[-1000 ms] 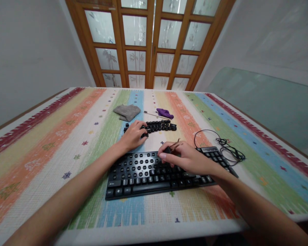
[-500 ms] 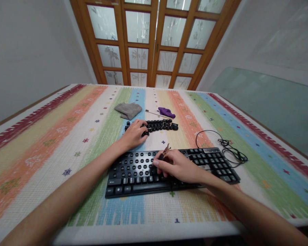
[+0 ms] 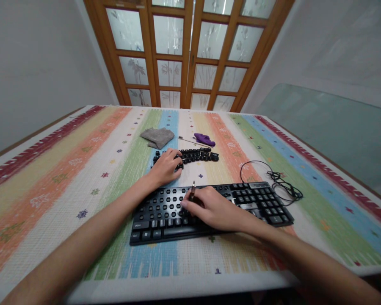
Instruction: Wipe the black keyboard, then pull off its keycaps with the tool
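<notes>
A black keyboard (image 3: 180, 232) lies across the table before me, with bare key posts over much of its left and middle area. My right hand (image 3: 209, 207) is closed over the middle of it, pinching a small dark-brown tool (image 3: 193, 189). The tool's upper end sticks up from the fingers; its lower end is hidden, so its exact kind cannot be told. Behind the keyboard, my left hand (image 3: 168, 168) rests on loose black keycaps (image 3: 197, 155), thumb and fingers apart and slightly curled. Some keycaps are covered by this hand.
The keyboard's cable (image 3: 284, 185) is bunched to the right. Beyond the keycaps lie a grey cloth (image 3: 158, 137), a thin rod (image 3: 190, 141) and a purple cloth (image 3: 205, 139). A striped tablecloth (image 3: 111, 203) covers the table. Wooden glass-paned doors (image 3: 186, 63) stand past the far edge.
My right hand has shifted slightly left over the keyboard, and the tool in it has turned from leaning right to nearly upright. My left hand stays on the keycaps.
</notes>
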`<state>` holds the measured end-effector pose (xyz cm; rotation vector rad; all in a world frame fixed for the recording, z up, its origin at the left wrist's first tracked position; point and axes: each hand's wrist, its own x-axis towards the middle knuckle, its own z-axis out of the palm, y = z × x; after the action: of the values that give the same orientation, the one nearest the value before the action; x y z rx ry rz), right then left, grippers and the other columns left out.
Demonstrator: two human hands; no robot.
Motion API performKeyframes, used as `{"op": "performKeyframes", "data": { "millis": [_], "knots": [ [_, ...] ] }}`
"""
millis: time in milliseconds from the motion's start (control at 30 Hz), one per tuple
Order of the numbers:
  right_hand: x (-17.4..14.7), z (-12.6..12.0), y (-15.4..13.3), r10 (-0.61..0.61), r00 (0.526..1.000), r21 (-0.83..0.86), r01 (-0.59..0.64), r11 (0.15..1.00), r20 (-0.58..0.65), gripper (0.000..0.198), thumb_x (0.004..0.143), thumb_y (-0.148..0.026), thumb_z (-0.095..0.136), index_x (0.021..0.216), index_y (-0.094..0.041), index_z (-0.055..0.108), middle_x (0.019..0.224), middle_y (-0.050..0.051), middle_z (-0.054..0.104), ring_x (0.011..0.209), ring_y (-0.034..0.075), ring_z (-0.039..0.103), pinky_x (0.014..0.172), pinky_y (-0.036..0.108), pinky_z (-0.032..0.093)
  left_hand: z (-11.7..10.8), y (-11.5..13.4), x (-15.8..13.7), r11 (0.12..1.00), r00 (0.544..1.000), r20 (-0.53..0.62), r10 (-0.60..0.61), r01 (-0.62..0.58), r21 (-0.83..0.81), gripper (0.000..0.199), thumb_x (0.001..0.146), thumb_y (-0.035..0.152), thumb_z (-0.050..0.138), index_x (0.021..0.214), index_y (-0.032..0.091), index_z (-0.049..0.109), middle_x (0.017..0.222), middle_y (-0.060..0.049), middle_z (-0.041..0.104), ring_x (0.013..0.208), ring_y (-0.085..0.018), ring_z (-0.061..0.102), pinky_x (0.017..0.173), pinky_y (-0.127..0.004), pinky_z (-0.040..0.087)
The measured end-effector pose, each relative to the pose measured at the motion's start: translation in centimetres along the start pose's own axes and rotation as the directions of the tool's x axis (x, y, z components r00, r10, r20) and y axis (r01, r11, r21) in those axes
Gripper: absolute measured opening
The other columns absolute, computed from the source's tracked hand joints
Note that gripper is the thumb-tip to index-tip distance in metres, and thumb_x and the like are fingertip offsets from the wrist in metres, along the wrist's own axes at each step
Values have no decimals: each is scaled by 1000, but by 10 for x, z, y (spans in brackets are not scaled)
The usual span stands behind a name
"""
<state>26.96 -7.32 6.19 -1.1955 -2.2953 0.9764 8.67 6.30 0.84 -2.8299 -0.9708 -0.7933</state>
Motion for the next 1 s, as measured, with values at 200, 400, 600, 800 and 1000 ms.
{"op": "performKeyframes", "data": {
  "millis": [200, 400, 600, 800, 1000],
  "knots": [
    [9, -6, 5, 133, 984, 244, -158, 957, 115, 30, 97, -39, 54, 81, -15, 61, 61, 0, 63, 49, 11, 55, 50, 23, 40, 1, 1, 0, 1000, 1000, -22, -5, 5, 3, 10, 84, 16, 59, 90, 14, 67, 114, -14, 60, 111, -31, 52, 95, -49, 49],
    [9, -5, 2, 130, 988, 174, -142, 975, 77, 27, 96, -36, 55, 80, -15, 61, 63, 1, 65, 50, 10, 54, 50, 22, 38, 1, 3, 1, 1000, 1000, -12, -5, 5, 27, 11, 82, 14, 59, 89, 14, 67, 113, -15, 60, 110, -32, 52, 94, -49, 50],
    [8, -6, 4, 146, 979, 271, -179, 946, 140, 28, 97, -39, 53, 82, -15, 59, 64, 0, 64, 47, 9, 52, 48, 22, 40, 2, 4, 0, 999, 1000, -29, -11, 12, 36, 11, 82, 16, 61, 91, 15, 67, 111, -13, 60, 108, -31, 53, 95, -49, 50],
    [3, -5, 2, -76, 997, -82, 78, 994, 25, 24, 98, -29, 51, 91, -13, 67, 75, 5, 68, 67, 15, 60, 68, 27, 43, 1, 2, -1, 999, 1000, -18, -21, 22, 50, 9, 84, 17, 60, 90, 15, 67, 112, -14, 60, 109, -31, 52, 96, -49, 50],
    [4, -7, 8, -117, 991, -79, 122, 989, 71, 29, 98, -37, 53, 90, -13, 68, 74, 5, 69, 66, 15, 60, 67, 27, 43, -2, 1, -1, 1000, 997, -71, -18, 19, 7, 8, 84, 21, 64, 90, 15, 66, 110, -13, 61, 107, -30, 53, 96, -48, 50]
  ]
}}
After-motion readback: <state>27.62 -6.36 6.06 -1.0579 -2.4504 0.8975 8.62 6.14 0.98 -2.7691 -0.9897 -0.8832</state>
